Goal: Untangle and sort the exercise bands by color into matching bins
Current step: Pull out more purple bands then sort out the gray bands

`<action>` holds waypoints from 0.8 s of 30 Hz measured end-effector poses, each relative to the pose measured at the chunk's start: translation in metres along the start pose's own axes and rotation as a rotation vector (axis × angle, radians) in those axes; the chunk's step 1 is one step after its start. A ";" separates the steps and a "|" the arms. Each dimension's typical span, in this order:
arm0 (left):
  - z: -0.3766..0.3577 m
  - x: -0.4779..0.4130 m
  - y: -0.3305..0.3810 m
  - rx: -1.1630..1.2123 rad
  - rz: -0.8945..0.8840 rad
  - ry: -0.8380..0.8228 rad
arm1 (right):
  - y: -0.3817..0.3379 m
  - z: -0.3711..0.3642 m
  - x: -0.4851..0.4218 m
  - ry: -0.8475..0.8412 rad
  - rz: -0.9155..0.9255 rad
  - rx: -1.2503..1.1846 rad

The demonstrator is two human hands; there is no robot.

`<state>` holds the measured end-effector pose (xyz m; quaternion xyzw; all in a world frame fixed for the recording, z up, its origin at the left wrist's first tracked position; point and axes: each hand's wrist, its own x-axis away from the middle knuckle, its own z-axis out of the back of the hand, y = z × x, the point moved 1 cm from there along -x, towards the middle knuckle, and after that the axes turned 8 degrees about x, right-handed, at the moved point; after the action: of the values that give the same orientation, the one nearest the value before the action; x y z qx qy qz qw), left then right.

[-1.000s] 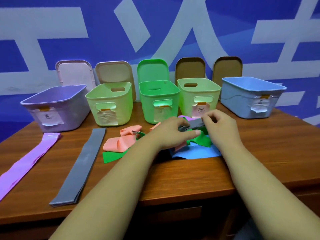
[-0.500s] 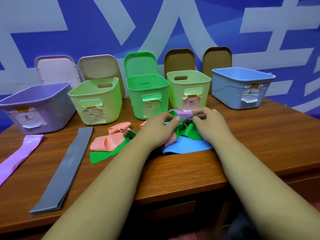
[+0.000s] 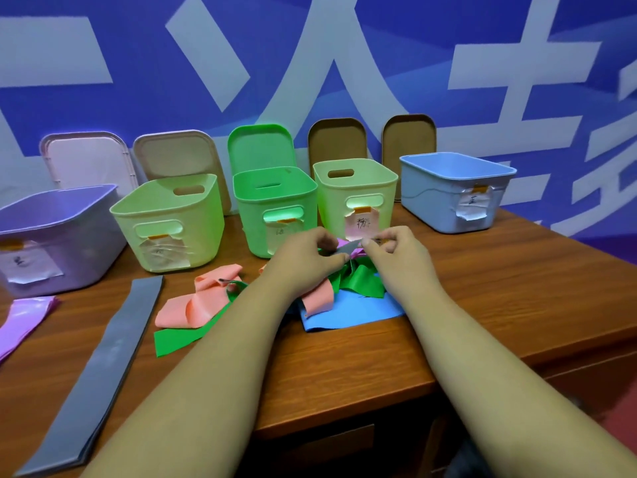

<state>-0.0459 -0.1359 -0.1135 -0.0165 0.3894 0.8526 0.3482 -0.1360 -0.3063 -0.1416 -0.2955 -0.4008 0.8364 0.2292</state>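
A knot of bands lies mid-table: a salmon band [image 3: 193, 305], a green band [image 3: 362, 282], a blue band [image 3: 351, 313] and a bit of purple band [image 3: 344, 243]. My left hand [image 3: 306, 260] and my right hand [image 3: 396, 253] both pinch a short grey band [image 3: 348, 249] stretched between them above the knot. A flat grey band [image 3: 117, 350] and a purple band [image 3: 24, 315] lie apart at the left. Behind stand a purple bin [image 3: 62, 215], a pale green bin [image 3: 165, 208], a green bin [image 3: 275, 188], a second pale green bin [image 3: 355, 181] and a blue bin [image 3: 455, 177].
Several lids lean on the blue wall behind the bins, among them a green lid [image 3: 260, 146] and a brown lid [image 3: 408, 136]. The wooden table [image 3: 499, 288] ends close to me, with its front edge under my forearms.
Both hands have lifted slightly toward the bins while still pinching the grey band. The camera has moved closer and tilted, so the bins sit lower in view.
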 end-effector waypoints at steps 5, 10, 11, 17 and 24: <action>-0.003 -0.001 -0.001 -0.019 -0.001 0.053 | 0.002 -0.001 -0.001 0.063 -0.021 0.103; -0.003 0.005 0.002 -0.034 0.008 0.141 | 0.001 -0.003 0.002 -0.049 0.029 0.226; -0.001 0.007 0.002 -0.019 0.015 0.167 | 0.000 -0.003 0.003 -0.075 0.024 0.226; 0.002 0.017 0.004 0.095 0.035 0.163 | -0.003 -0.005 0.008 -0.159 0.081 0.077; 0.005 0.017 0.002 0.060 0.047 0.170 | -0.003 -0.006 0.008 -0.162 0.119 0.021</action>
<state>-0.0583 -0.1237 -0.1139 -0.0693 0.4433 0.8439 0.2941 -0.1374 -0.2965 -0.1442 -0.2478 -0.3909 0.8738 0.1493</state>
